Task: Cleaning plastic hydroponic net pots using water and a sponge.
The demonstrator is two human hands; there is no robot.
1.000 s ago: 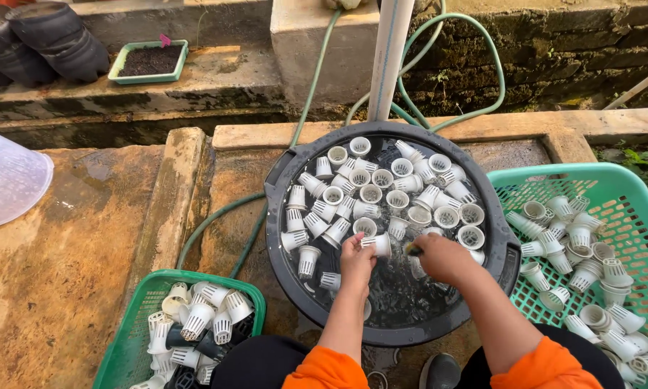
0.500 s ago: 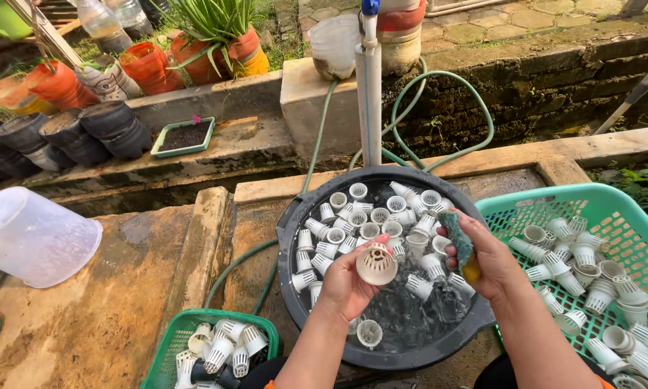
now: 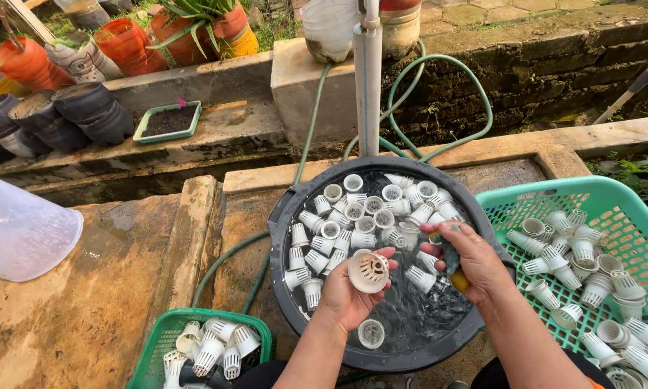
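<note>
No packages, labels, signs, screens.

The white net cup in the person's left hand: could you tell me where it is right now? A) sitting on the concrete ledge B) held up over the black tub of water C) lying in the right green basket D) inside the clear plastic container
B: the left hand holds the white net cup above the black tub, clear of the water.

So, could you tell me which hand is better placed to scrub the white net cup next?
The right hand, probably: it holds a sponge just beside the net cup, which the left hand grips with its opening turned up over the black basin.
</note>
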